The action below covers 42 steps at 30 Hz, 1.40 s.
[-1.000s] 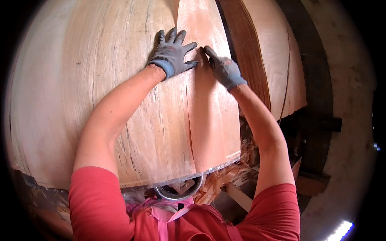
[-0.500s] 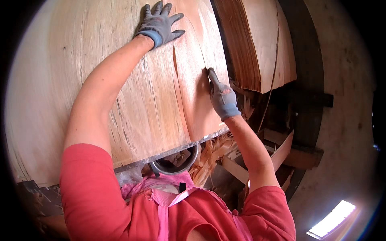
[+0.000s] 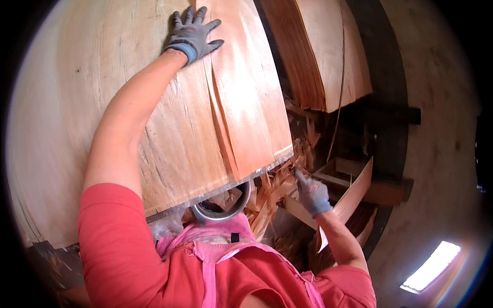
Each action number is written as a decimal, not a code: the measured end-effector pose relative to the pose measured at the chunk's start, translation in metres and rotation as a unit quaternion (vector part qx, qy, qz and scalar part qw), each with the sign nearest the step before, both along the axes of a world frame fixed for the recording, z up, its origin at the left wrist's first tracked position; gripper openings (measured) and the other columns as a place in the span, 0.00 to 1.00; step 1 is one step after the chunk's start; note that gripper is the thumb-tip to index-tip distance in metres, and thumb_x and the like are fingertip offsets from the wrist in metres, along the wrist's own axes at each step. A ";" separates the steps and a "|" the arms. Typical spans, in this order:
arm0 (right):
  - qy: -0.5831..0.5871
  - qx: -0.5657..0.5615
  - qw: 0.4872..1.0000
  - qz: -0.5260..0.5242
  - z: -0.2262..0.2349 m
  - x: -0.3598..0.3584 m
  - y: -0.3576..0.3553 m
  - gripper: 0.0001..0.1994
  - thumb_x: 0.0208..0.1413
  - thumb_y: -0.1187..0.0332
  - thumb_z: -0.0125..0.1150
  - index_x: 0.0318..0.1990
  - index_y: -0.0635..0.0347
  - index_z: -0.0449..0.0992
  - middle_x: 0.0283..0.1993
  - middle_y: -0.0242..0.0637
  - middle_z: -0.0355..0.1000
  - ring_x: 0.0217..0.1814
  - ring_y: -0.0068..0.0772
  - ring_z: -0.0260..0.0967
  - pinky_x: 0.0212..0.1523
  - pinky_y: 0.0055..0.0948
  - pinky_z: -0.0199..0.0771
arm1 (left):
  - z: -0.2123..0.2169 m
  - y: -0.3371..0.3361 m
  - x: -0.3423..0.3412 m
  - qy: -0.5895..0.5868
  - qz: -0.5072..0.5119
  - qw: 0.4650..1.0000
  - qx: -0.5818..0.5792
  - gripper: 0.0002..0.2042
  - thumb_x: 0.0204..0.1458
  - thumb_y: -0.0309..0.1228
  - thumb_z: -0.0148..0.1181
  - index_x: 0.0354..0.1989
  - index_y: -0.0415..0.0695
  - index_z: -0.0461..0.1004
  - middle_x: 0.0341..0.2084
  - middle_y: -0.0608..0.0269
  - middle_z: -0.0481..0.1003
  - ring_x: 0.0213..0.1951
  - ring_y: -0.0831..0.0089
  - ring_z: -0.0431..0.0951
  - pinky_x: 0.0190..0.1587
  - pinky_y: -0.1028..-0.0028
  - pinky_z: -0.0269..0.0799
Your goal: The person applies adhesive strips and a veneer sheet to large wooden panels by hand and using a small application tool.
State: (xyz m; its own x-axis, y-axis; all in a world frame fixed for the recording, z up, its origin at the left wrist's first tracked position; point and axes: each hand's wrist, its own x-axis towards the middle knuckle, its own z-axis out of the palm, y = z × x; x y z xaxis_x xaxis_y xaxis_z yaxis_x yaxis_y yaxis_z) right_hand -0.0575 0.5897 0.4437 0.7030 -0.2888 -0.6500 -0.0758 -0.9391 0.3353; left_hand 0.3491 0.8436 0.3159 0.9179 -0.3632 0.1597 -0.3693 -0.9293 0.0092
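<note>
My left hand [image 3: 192,36], in a grey glove with a blue cuff, lies flat with fingers spread on a broad stack of pale wood veneer [image 3: 113,97]. Beneath and beside its fingers runs a reddish veneer piece [image 3: 251,97], whose raised left edge leaves a narrow dark gap. My right hand [image 3: 312,194], gloved alike, is off the stack, beyond its near right corner. Its index finger points forward and the other fingers look curled; whatever they hold is too small or blurred to make out. A long thin veneer strip [image 3: 357,197] slants past the right wrist.
Another veneer stack [image 3: 328,51] stands at the far right. Torn veneer scraps [image 3: 262,203] lie below the near edge, beside a round metal-rimmed container [image 3: 241,205]. Wooden bars [image 3: 387,200] sit lower right. A bright opening [image 3: 431,267] shows on the right.
My right hand has moved from the veneer surface down and toward me, past the corner. The curved line and shadow beside it are gone. My left hand stays spread, slightly farther left in view.
</note>
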 end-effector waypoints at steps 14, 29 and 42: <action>-0.485 0.372 0.790 -0.055 -0.092 0.186 0.092 0.08 0.59 0.64 0.60 0.42 0.55 0.76 0.27 0.49 0.74 0.29 0.54 0.73 0.29 0.42 0.71 | 0.006 -0.001 -0.001 0.000 -0.032 0.999 0.013 0.33 0.55 0.64 0.46 0.69 0.73 0.57 0.73 0.61 0.48 0.73 0.53 0.45 0.70 0.43 0.36; -0.511 0.454 0.727 -0.071 -0.147 0.167 0.063 0.18 0.52 0.75 0.61 0.51 0.53 0.75 0.43 0.45 0.78 0.42 0.50 0.77 0.40 0.37 0.76 | 0.014 -0.010 0.070 0.077 0.237 0.944 -0.218 0.27 0.49 0.59 0.58 0.53 0.56 0.75 0.69 0.59 0.55 0.71 0.51 0.48 0.69 0.40 0.35; -0.501 0.398 0.768 -0.025 -0.150 0.166 0.055 0.18 0.58 0.72 0.51 0.55 0.46 0.73 0.45 0.40 0.78 0.41 0.47 0.77 0.38 0.36 0.76 | 0.157 -0.174 0.081 0.034 -0.014 0.810 -0.585 0.06 0.51 0.33 0.64 0.29 0.45 0.80 0.24 0.67 0.78 0.29 0.76 0.75 0.36 0.71 0.72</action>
State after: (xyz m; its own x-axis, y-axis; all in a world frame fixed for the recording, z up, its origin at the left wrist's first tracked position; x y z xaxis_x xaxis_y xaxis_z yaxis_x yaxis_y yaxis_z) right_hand 0.1080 0.6445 0.2933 0.9667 -0.1227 0.2245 0.0358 -0.8038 -0.5938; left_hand 0.4296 0.6694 0.4730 0.9329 -0.0200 0.3597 -0.3521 -0.2615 0.8987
